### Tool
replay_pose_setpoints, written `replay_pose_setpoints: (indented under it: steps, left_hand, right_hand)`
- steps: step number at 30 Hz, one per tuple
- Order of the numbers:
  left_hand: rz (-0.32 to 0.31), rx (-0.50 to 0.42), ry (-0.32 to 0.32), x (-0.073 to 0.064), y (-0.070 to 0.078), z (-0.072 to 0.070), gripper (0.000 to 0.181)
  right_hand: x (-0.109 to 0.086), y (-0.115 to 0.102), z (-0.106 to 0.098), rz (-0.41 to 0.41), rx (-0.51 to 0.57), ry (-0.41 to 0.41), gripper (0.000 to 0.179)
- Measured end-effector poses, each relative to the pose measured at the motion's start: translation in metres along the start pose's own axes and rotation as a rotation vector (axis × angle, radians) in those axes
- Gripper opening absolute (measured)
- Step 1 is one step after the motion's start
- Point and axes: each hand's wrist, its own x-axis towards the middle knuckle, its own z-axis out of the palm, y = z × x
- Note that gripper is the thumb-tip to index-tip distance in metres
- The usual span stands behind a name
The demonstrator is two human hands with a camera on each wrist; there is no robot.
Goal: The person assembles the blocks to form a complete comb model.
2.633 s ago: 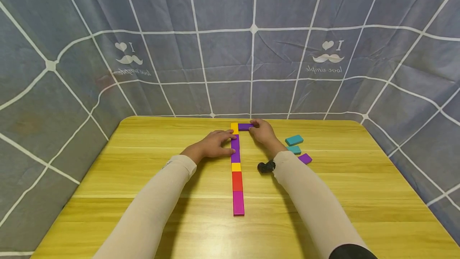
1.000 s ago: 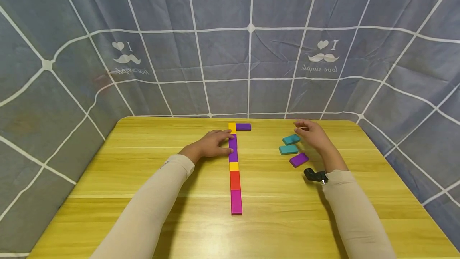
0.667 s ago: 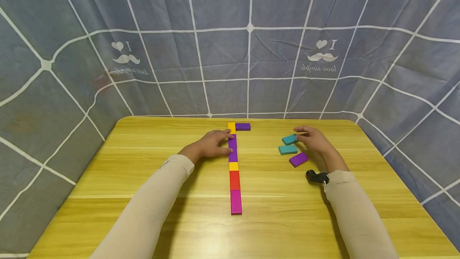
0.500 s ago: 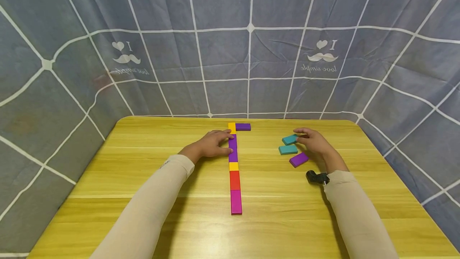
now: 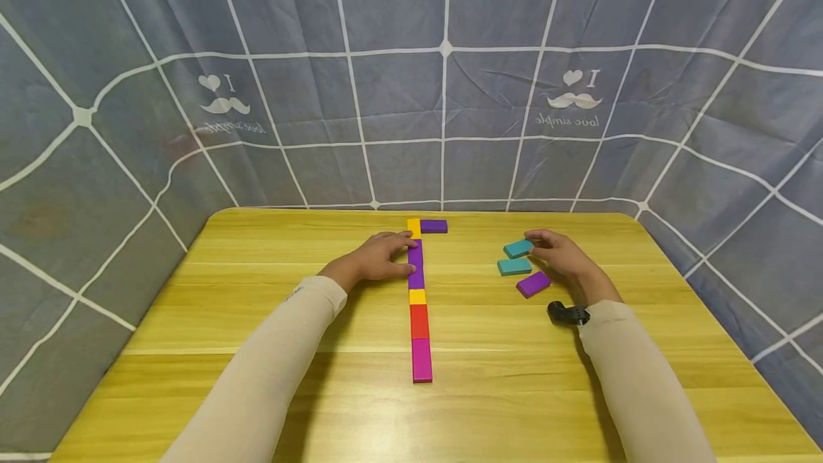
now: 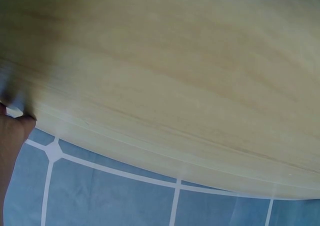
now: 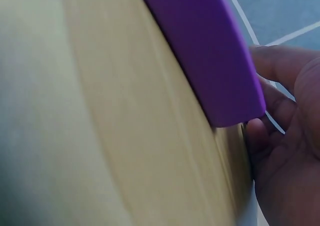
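Upper teal blk [image 5: 517, 249]: R of ctr in head view; long axis tilts lower L to upper R.
R hand [image 5: 561, 254]: the nearer one, just R of blk; thumb & index curved abt its R end, can't tell if pinching.
Neighbors: lower teal blk [image 5: 514, 267] just below; loose purple blk [image 5: 534, 284] to lower R.
L hand [image 5: 382, 257]: well off L, fingers loosely spread, tips at purple part [image 5: 418, 256] of column [image 5: 419, 322].
Hidden: R wrist view, purple covers some fingertips, no teal seen; L wrist view blurry, hand cut off at L edge.
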Motion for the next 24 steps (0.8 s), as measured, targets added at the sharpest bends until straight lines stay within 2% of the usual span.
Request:
replay_pose_setpoints:
  steps: [6,10,18,24]
  left_hand:
    - [-0.008,-0.004,-0.006,-0.0011,0.0005,-0.0006,0.060]
    - [-0.008,-0.013,-0.008,-0.0011,0.0008,-0.0011,0.060]
    - [-0.031,-0.011,-0.015,-0.0009,0.0013,-0.0008,0.061]
    - [-0.026,-0.010,-0.011,-0.0006,0.0010,-0.0002,0.060]
  right_hand:
    - [0.0005,-0.0058,0.0019,0.003,-0.041,-0.012,0.040]
    - [-0.0003,-0.0082,0.0033,0.032,-0.021,-0.006,0.038]
    - [0.0000,-0.0065,0.0077,0.095,0.087,-0.005,0.036]
    - [0.0034,-0.0028,0.0083,0.111,0.086,-0.001,0.034]
